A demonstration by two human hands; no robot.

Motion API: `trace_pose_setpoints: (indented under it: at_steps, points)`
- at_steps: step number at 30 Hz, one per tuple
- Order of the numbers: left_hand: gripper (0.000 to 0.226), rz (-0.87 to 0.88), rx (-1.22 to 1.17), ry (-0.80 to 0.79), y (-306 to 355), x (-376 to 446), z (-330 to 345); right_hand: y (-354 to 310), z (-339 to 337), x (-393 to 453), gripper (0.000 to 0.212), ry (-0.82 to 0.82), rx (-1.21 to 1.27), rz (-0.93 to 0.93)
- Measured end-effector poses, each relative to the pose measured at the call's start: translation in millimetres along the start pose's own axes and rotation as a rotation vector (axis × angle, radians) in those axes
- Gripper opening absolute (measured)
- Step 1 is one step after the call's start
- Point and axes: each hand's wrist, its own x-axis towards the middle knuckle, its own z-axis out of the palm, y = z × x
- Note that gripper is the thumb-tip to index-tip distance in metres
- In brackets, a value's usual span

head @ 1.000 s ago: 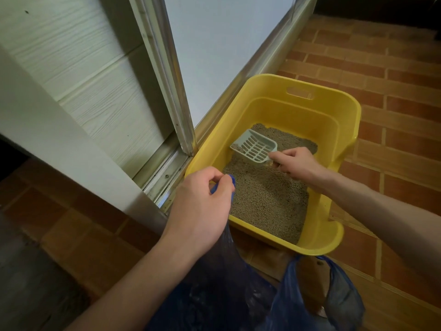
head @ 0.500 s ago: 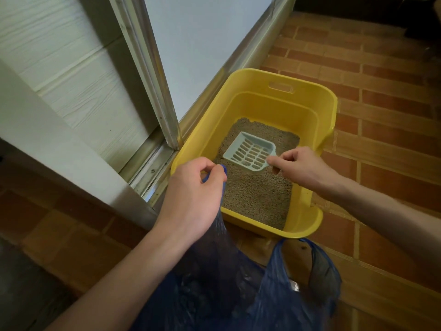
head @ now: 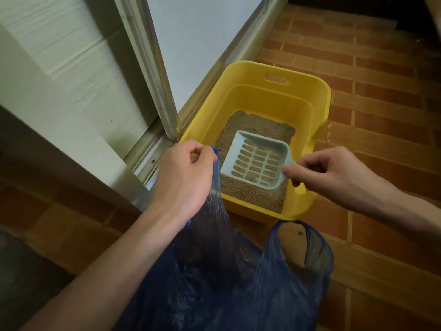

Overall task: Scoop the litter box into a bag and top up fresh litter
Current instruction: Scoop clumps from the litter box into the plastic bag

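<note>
A: Litter box [head: 319, 96], yellow plastic, on the brick-tile floor [head: 381, 130] just beside the sliding-door track [head: 152, 149]. Slot handle cut in the far rim.

B: Contents?

A: Brown granular litter [head: 253, 192] across the bottom, reaching the near wall, thinner toward the far end where bare yellow shows.

B: Scoop position?

A: Pale blue slotted scoop [head: 256, 158], over the litter, inside the box outline. Open mouth facing up and to the left, handle end toward the right. Granules visible through the slots; hard to tell whether lying in the scoop or only seen through it.

B: Right hand?

A: Right hand [head: 327, 170] over the right rim of the box, thumb and curled fingers pinching the scoop's handle. Handle itself mostly hidden under the fingers.

B: Left hand?

A: Left hand [head: 183, 177] at the near-left corner of the box, fingers curled tight round one blue loop handle of the bag [head: 214, 283]. Loop pulled up taut, plastic stretched in a narrow strip below the fist.

B: Bag itself?

A: Dark blue translucent plastic, below the near wall of the box, mouth open upward. Second loop handle hanging slack on the right, free of both hands. Bag interior dark, contents not readable.

B: Surroundings?

A: White grooved wall panel [head: 71, 68] to the left, metal door frame [head: 148, 68] upright beside it, pale door panel [head: 202, 32] behind the box.
</note>
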Motion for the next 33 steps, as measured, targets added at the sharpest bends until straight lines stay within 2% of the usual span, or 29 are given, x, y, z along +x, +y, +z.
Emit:
trace_pose_setpoints:
  at_steps: [7,14,19,23,30,33]
  points:
    - [0.021,0.011,0.023,-0.001,8,-8,-2,-26,17,-55,0.040,-0.184,-0.146,-0.108]
    - [0.020,0.012,0.005,-0.019,12,-12,-5,-18,56,-66,0.037,-0.116,-0.582,-0.386]
    - [0.022,0.036,0.012,-0.007,13,-14,-8,-21,76,-71,0.030,-0.018,-0.782,-0.587]
    - [0.022,0.046,0.025,-0.014,15,-17,-10,-24,85,-73,0.030,0.040,-0.817,-0.699]
    - [0.022,0.070,0.046,-0.016,13,-19,-11,-25,87,-74,0.014,0.055,-0.859,-0.777]
    - [0.022,0.072,0.049,-0.017,13,-20,-12,-24,86,-75,0.014,0.050,-0.847,-0.799]
